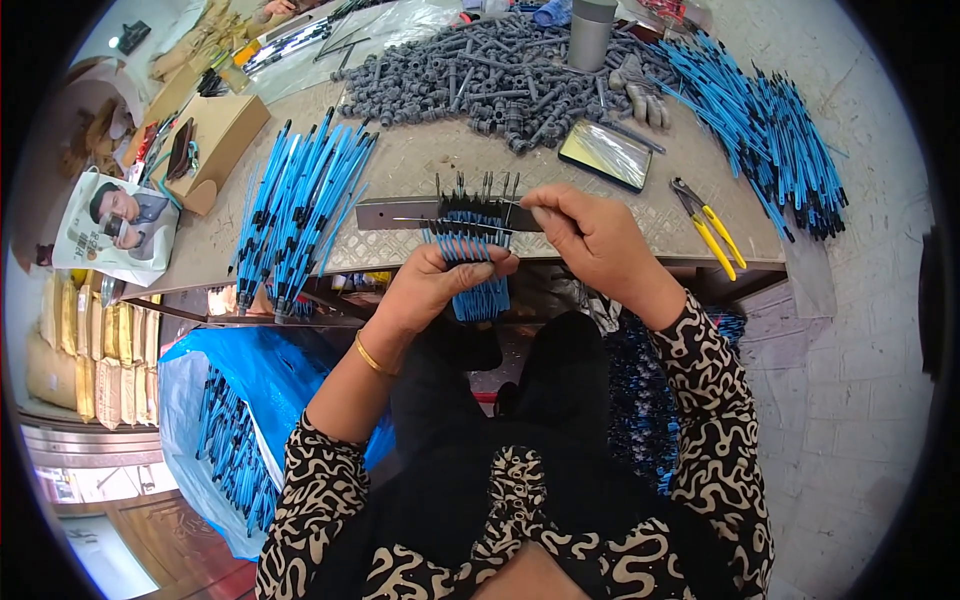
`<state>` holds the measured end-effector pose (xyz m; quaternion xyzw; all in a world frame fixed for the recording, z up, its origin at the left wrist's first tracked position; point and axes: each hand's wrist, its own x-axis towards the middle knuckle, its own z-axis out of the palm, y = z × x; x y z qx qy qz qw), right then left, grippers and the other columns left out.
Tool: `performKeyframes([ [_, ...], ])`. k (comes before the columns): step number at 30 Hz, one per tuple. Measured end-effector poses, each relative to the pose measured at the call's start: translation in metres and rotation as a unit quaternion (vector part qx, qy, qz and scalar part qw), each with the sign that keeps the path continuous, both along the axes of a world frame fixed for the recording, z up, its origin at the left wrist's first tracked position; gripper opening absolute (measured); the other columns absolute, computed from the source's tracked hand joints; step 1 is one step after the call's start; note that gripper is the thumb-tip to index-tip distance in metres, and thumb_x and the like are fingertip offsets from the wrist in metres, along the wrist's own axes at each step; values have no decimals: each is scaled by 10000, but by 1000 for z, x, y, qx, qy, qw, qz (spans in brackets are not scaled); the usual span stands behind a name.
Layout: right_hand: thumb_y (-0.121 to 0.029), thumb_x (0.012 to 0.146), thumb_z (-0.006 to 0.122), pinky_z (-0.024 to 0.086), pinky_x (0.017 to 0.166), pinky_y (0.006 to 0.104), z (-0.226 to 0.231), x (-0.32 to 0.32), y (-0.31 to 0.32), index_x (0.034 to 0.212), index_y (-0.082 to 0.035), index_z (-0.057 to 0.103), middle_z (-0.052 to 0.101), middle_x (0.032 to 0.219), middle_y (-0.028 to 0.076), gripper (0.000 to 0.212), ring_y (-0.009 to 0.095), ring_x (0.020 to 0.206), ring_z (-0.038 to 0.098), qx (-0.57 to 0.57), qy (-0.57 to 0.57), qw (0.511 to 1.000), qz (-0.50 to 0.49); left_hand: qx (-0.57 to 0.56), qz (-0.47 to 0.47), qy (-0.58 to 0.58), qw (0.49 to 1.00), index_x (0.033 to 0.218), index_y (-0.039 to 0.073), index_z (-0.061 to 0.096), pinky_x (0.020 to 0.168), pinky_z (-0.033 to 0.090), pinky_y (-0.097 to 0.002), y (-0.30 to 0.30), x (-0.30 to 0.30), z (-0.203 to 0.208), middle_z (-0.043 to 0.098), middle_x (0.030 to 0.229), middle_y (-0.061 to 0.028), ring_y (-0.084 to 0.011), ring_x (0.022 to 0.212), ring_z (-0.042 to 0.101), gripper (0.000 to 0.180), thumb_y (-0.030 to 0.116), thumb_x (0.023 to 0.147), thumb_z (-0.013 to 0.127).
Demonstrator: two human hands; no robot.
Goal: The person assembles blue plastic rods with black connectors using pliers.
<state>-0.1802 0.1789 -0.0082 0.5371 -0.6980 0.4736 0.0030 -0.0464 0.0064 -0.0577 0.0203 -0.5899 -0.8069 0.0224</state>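
My left hand (432, 287) is closed round a row of thin blue rods (482, 303) with black ends, held at the table's front edge. Behind them lies a flat dark metal bar (385, 214), with several thin upright pins rising near its middle. A slender pale needle-like strip crosses over the rods' black tips. At the bar's right end, my right hand (598, 243) has thumb and forefinger pinched together beside the pins; what sits between them is too small to tell.
Blue rods lie bundled at left (300, 205) and far right (765, 125). Grey plastic fittings (450, 80) are heaped at the back by a grey cup (592, 38) and glove (640, 90). A phone (607, 155) and yellow-handled pliers (712, 235) lie right. A blue bag (250, 350) holds more rods below.
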Motion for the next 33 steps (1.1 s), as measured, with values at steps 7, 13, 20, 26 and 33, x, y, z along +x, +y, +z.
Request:
performKeyframes([
  [7,-84,851,551,456,602,258,2,-2,0,981,-19,588,621,838,113,150,193,678,608,9,9,1000,17,13,3,-4,1000,1043,-15,608,878,467,-346,0,0,1,637,1015,-147,-234,970,609,229,76,834,584],
  [13,-83,844,555,461,604,270,4,-2,-1,976,-23,589,620,841,124,149,222,684,610,19,26,999,21,3,-4,0,1000,1064,-7,605,835,491,-308,0,1,1,642,1010,-112,-185,957,608,234,73,844,590],
  [20,-104,838,565,466,586,302,20,-5,0,956,-40,595,625,813,133,137,285,691,610,48,183,981,29,-22,-15,-12,1000,1064,-10,604,820,498,-303,1,2,3,641,1019,-101,-179,961,604,228,65,851,579],
  [26,-118,827,572,466,548,345,12,3,-2,948,-73,596,618,748,129,132,310,653,602,64,86,994,13,-32,-29,-10,999,1077,-9,602,839,483,-288,1,4,2,639,1027,-93,-165,973,594,233,57,856,569],
  [33,-153,835,569,463,540,346,19,1,0,987,-86,589,616,746,133,167,307,650,605,91,159,983,22,-62,-37,-6,997,1074,-5,609,856,460,-280,-1,3,3,640,1025,-73,-149,975,584,235,75,855,576],
])
